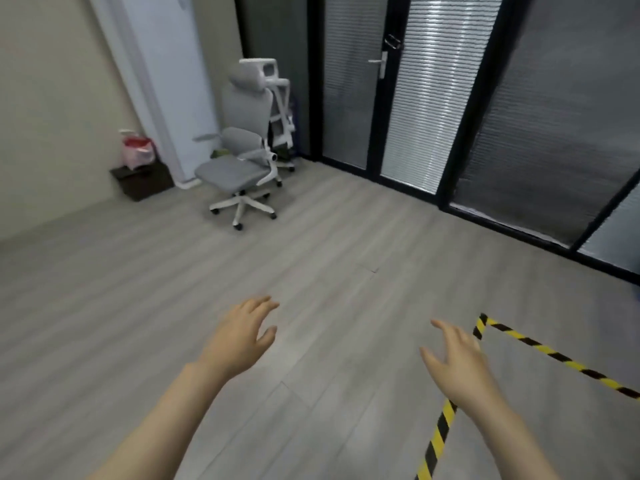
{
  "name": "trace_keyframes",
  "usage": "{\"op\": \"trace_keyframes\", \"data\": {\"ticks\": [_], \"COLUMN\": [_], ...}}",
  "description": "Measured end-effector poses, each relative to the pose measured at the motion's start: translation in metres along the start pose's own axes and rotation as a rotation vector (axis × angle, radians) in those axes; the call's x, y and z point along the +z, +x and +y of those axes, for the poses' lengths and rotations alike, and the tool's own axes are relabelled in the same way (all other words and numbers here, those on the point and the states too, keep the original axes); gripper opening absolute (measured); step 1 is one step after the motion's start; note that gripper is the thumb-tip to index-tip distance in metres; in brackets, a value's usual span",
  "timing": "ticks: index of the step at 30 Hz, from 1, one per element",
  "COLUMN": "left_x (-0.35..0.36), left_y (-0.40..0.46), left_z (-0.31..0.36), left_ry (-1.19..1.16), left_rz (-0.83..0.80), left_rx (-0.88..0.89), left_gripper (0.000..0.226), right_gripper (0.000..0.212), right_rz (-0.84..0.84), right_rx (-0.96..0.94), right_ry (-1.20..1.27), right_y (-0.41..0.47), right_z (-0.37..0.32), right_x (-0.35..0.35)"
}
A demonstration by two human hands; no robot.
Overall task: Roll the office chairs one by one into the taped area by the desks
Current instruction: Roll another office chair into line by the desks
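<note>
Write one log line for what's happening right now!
left hand: open, empty | right hand: open, empty | grey mesh office chair with white frame: far corner, untouched | yellow-black striped floor tape: lower right

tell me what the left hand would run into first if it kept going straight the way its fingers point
Probably nothing nearby. The left hand is open, holding nothing, fingers aimed forward and slightly right over bare floor. The grey office chair sits left of that line, so the glass partition looks likeliest, though depth is unclear.

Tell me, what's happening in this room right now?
A person is walking across the floor with both hands out and empty: left hand, right hand. Two grey office chairs stand in the far corner, one behind the other, not yet touched. The yellow-and-black taped area lies on the floor at the person's right.
</note>
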State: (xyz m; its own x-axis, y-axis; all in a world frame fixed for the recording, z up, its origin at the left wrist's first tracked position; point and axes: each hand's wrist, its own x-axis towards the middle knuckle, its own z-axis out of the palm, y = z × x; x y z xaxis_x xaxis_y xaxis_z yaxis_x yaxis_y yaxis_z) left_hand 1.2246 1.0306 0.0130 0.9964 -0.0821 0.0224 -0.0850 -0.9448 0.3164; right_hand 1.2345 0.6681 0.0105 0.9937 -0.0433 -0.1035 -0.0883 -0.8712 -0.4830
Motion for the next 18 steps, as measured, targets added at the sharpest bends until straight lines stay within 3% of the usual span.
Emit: {"op": "trace_keyframes", "data": {"ticks": [4,18], "left_x": [-0.011,-0.048], "left_y": [0.025,0.262], "left_z": [-0.063,-0.202], "left_ry": [0.002,-0.004], "left_rz": [0.051,0.216], "left_rx": [-0.133,-0.374], "left_gripper": [0.049,0.047], "right_gripper": [0.054,0.052], "right_rz": [-0.06,-0.136], "right_rx": [-0.105,-0.385], "right_ry": [0.029,-0.01], "right_y": [0.076,0.413], "right_z": [-0.052,-0.21], "right_x": [0.025,0.064]}}
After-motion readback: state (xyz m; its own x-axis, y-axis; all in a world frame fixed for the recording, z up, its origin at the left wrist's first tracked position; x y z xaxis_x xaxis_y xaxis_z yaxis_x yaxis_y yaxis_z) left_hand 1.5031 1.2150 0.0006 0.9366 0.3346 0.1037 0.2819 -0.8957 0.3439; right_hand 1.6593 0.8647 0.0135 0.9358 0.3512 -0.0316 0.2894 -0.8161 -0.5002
